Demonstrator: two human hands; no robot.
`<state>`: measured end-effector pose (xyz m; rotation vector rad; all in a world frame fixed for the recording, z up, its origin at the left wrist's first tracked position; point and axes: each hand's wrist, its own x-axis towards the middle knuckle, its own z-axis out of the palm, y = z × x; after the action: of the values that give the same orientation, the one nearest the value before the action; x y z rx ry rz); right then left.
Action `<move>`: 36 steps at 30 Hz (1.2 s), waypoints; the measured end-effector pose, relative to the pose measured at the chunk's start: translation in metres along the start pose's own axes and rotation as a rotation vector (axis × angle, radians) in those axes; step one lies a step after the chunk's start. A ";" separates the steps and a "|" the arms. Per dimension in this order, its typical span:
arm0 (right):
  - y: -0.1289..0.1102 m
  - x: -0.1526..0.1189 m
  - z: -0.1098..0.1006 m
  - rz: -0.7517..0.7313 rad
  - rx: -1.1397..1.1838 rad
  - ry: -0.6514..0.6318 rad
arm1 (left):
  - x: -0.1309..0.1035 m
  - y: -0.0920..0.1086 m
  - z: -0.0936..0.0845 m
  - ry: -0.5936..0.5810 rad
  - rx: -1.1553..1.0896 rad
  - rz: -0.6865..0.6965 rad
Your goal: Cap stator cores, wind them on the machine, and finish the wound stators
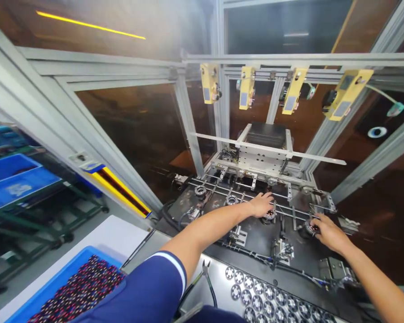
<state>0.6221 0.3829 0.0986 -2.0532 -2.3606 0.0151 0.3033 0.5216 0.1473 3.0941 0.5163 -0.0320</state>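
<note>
My left hand (261,205) reaches onto the dark machine bed, its fingers over a round metal fixture (269,216) with a copper-coloured part in it; whether it grips that part cannot be made out. Farther right, my right hand (326,231) has its thumb and fingers closed around a copper-coloured round part (313,228) at the rightmost fixture. Two more ring-shaped fixtures, one at the left (199,192) and one nearer the middle (232,200), stand along the same row.
Several round metal parts (257,301) lie on the front ledge, beside green-handled pliers (205,269). A blue tray (20,309) of small dark parts is at lower left. Yellow units (247,87) hang from the frame above. Thin rails (289,211) cross the machine bed.
</note>
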 end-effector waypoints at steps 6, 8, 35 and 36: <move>0.017 0.002 0.019 -0.008 0.005 -0.035 | 0.008 -0.008 0.014 -0.056 -0.021 0.020; 0.018 0.001 0.021 -0.004 0.013 -0.049 | 0.007 -0.010 0.017 -0.070 -0.041 0.032; 0.034 0.004 0.028 -0.030 0.148 -0.098 | -0.029 0.007 -0.010 0.113 -0.401 -0.067; 0.035 0.004 0.029 -0.035 0.152 -0.090 | -0.037 0.010 -0.017 0.137 -0.416 -0.047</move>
<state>0.6559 0.3918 0.0687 -1.9810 -2.3629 0.2840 0.2713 0.5004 0.1650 2.6890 0.5205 0.2555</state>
